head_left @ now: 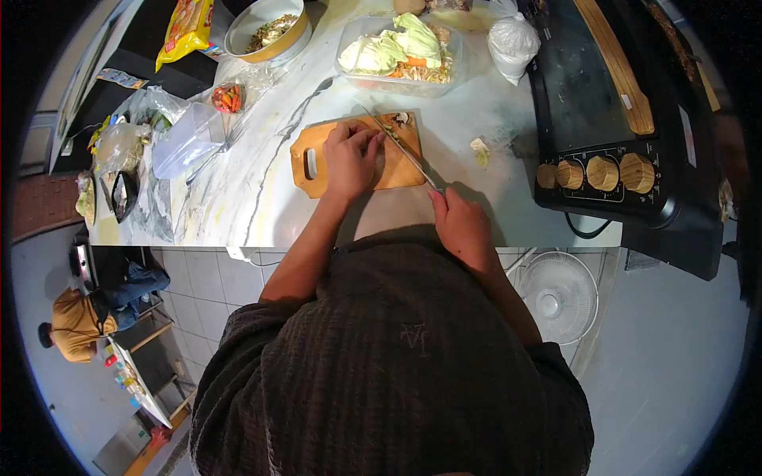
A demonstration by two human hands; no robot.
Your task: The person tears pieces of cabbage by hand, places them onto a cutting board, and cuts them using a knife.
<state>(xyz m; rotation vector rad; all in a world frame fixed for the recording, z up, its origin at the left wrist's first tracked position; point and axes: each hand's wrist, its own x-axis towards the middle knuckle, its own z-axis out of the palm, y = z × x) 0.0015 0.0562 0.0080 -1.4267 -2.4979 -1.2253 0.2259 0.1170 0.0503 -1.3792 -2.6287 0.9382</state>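
A wooden cutting board (pixel 394 170) with a handle slot lies on the marble-patterned counter. My right hand (pixel 464 226) is wrapped round the handle of a knife (pixel 407 151), whose blade slants across the board to the upper left. Close beside the blade, my left hand (pixel 355 161) rests on the board with its fingers curled together. What its fingertips hold is too small to make out. Small dark and pale chopped pieces (pixel 402 120) lie at the board's upper right corner. To the right of the board is a pale yellowish scrap (pixel 481 152).
Beyond the board stands a clear container (pixel 397 86) of cabbage and shredded vegetables. A bowl (pixel 274 47), a clear plastic tub (pixel 189 143), a fork (pixel 226 147) and bagged chillies (pixel 228 98) are to the left. At right are a tied white bag (pixel 513 46) and a black stove (pixel 595 159). A person (pixel 83 321) sits far left.
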